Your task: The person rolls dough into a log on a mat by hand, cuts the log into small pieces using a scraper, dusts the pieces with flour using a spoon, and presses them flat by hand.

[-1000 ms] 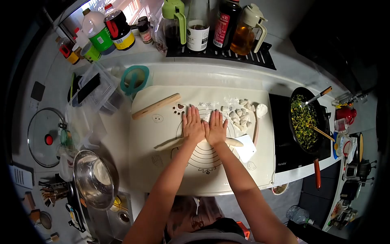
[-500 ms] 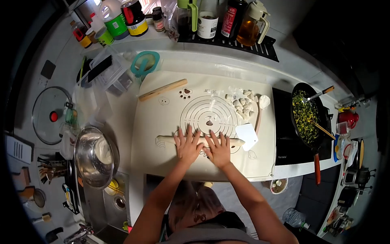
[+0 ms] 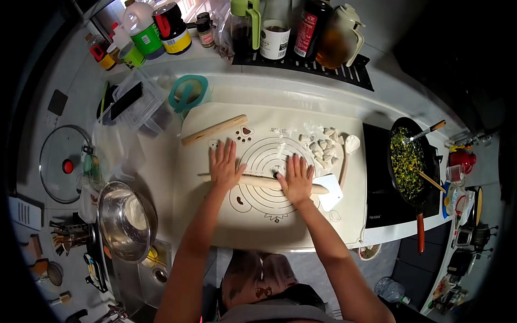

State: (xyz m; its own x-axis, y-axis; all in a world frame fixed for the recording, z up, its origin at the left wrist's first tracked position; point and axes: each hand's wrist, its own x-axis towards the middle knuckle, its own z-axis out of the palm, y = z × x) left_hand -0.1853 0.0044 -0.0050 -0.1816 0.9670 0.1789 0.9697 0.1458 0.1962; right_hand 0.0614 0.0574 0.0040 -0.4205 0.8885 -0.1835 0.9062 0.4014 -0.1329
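A long pale dough roll (image 3: 260, 182) lies crosswise on the cream mat (image 3: 194, 226) with printed circles. My left hand (image 3: 223, 167) rests flat on the left part of the roll, fingers spread and pointing away from me. Flat over its right part is my right hand (image 3: 297, 180), thumb held out to the left. Both palms hide stretches of the roll. A white scraper (image 3: 330, 194) lies beside the roll's right end. Farther back are several small dough pieces (image 3: 323, 148), dusted with flour. A wooden rolling pin (image 3: 214, 130) lies at the mat's back left.
A steel bowl (image 3: 110, 229) holding something white stands at the left, near the sink (image 3: 129, 285). On the right, a pan (image 3: 406, 161) of chopped green and yellow food sits on the black hob (image 3: 377, 199). Bottles (image 3: 274, 40) line the back ledge.
My hands have moved apart along the roll, the left one farther left. Both hands and the roll have shifted away from me on the mat since half a second ago.
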